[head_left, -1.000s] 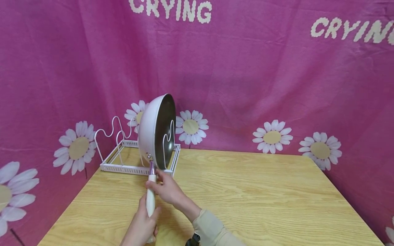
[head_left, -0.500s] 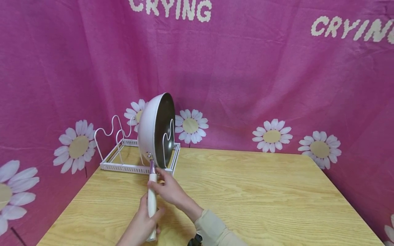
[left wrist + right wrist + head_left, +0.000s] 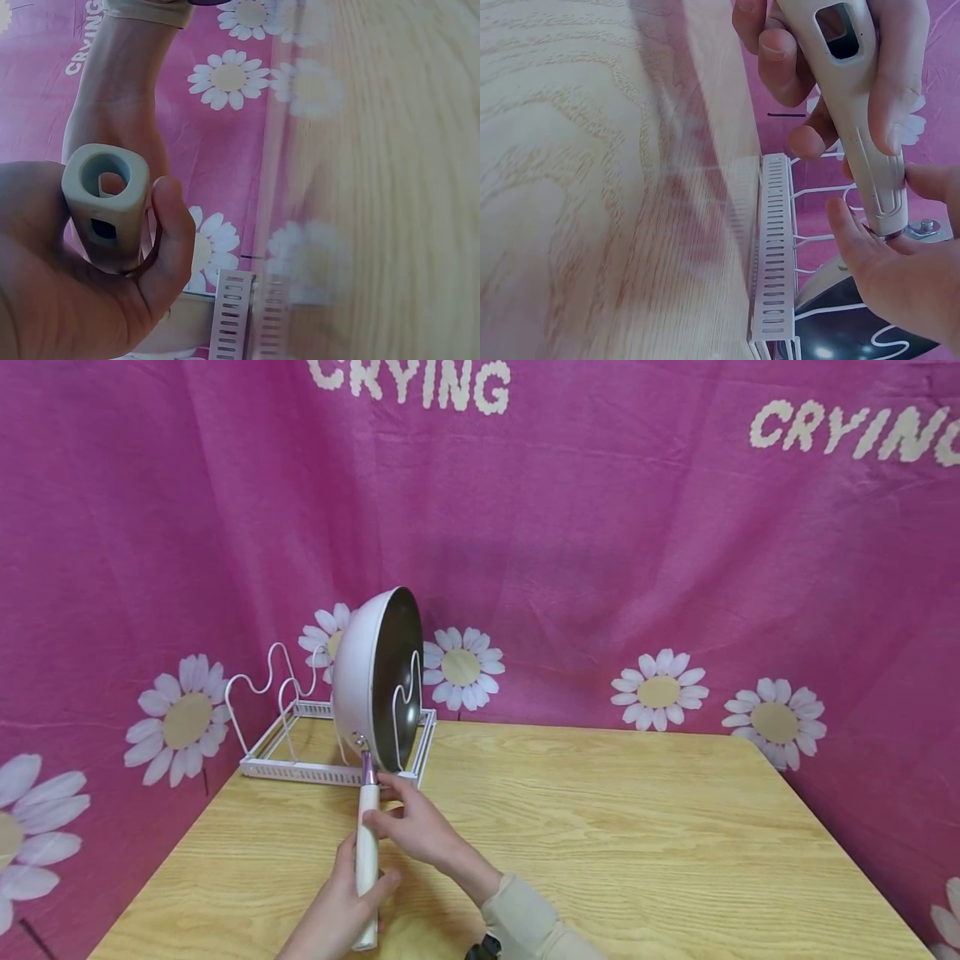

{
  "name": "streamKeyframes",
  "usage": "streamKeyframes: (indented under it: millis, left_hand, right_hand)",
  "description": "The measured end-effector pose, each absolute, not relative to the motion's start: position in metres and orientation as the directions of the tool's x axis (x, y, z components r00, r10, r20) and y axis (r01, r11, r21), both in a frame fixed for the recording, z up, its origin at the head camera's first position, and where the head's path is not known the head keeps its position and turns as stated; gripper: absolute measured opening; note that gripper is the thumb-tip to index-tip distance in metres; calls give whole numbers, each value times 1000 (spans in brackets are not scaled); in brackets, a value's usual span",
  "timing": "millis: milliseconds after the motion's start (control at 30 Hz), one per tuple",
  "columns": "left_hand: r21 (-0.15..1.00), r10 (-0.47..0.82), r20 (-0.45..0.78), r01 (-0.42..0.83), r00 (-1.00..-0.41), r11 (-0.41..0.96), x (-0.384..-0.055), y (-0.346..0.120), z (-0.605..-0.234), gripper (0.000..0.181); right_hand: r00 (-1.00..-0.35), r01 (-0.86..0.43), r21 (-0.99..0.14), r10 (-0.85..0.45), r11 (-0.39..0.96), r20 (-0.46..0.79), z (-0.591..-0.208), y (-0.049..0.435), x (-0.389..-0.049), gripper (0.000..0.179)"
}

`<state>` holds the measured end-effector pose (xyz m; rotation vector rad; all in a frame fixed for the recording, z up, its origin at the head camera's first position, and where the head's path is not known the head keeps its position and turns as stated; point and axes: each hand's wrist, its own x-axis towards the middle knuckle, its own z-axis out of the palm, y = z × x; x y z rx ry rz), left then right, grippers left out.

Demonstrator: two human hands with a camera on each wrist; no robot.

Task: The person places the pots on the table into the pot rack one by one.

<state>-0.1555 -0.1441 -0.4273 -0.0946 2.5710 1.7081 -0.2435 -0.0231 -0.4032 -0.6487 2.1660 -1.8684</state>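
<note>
A wok [image 3: 353, 672] with a pale lilac outside and dark inside stands on edge in the white wire rack [image 3: 303, 772], its handle [image 3: 367, 852] towards me. My left hand [image 3: 341, 897] is round the handle's rear part, thumb on the right. In the left wrist view, the handle's hollow end [image 3: 112, 225] shows by the palm of my left hand [image 3: 82, 307]. My right hand [image 3: 416, 827] is at the front of the handle, below the purple collar. Its thumb and fingers lie on either side of the handle in the right wrist view, where the wok's dark inside [image 3: 847, 337] shows beyond.
The rack sits at the back left of the wooden table [image 3: 637, 843]. Several bent wire dividers [image 3: 288, 685] rise from its left part. A pink cloth [image 3: 570, 568] with daisies and lettering hangs behind and beside the table. A dark watch [image 3: 483, 947] shows near my right sleeve.
The thumb of my left hand has moved slightly out from the handle, and my right thumb has shifted to the handle's right edge. The wok stays in the rack; the view drifts slightly.
</note>
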Motion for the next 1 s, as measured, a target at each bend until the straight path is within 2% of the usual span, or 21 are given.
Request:
streamKeyframes:
  millis: [267,500,633,867,1000]
  left_hand:
    - [849,-24,46,26,-999,528,-157,-150,-423,90]
    - [874,-5,76,64,-997,482,-157,-153,-419,86]
    - [856,-2,107,91,-994,508,-158,-156,-416,82]
    - [846,3,89,77,-996,527,-160,-160,-411,73]
    - [813,16,135,120,-991,570,-161,-163,-408,67]
  right_hand:
    - [-877,-217,-967,-462,133,133,-401,-16,-241,60]
    - [-866,-283,-941,-471,183,169,-397,-7,-237,60]
    - [-849,-348,-908,-489,233,200,-397,1,-235,57]
    - [-834,-436,-839,-496,326,241,-399,21,-234,55]
    - [-831,-480,-788,-487,386,268,-399,34,-233,53]
